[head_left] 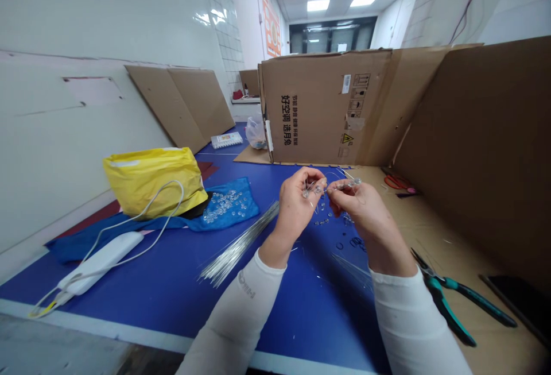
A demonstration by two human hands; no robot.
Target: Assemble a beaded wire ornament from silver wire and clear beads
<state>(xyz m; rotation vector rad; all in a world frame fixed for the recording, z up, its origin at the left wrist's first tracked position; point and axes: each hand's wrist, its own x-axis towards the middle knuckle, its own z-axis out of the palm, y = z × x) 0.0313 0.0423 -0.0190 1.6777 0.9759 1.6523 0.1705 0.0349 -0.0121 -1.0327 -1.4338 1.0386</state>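
My left hand [299,196] is closed in a pinch on clear beads [317,189] strung on thin wire. Close beside it on the right, my right hand [353,198] pinches more clear beads [353,182] on wire, its fingertips nearly touching those of my left hand. Thin wire loops stand out above the fingers. Below the hands, several loose beads [321,222] and small black rings [356,242] lie on the blue table [267,312]. A bundle of straight silvery wires [241,246] lies left of my left wrist.
Clear beads [224,205] rest on a blue cloth [249,194], beside a yellow bag [155,182] and a white power strip [101,263] with its cable. Green-handled pliers [450,283] and red scissors [396,182] lie on cardboard at right. Cardboard walls [322,111] stand behind.
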